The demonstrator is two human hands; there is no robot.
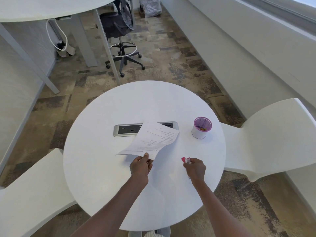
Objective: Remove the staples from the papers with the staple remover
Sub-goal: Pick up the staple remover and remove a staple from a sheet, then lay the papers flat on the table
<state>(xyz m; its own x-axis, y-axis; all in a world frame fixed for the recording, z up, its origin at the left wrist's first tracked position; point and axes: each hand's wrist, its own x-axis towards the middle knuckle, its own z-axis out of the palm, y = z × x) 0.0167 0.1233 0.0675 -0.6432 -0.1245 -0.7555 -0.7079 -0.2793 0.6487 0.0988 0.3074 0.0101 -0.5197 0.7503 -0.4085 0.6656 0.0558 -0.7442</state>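
Papers in the left hand, staple remover in the right, over a round white table.

The left hand [141, 165] pinches the near corner of the papers [151, 140], lifted and curling above the table [95, 168]. Well apart to the right, the right hand [195, 168] is closed around the pink staple remover [185, 159]. Farther out stand a power outlet strip [127, 130] and a purple mesh cup [201, 128].

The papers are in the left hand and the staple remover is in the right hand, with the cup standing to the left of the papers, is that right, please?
Not quite: in the head view the cup stands to the right of the papers, not the left. The left hand does hold the papers, and the right hand the staple remover.
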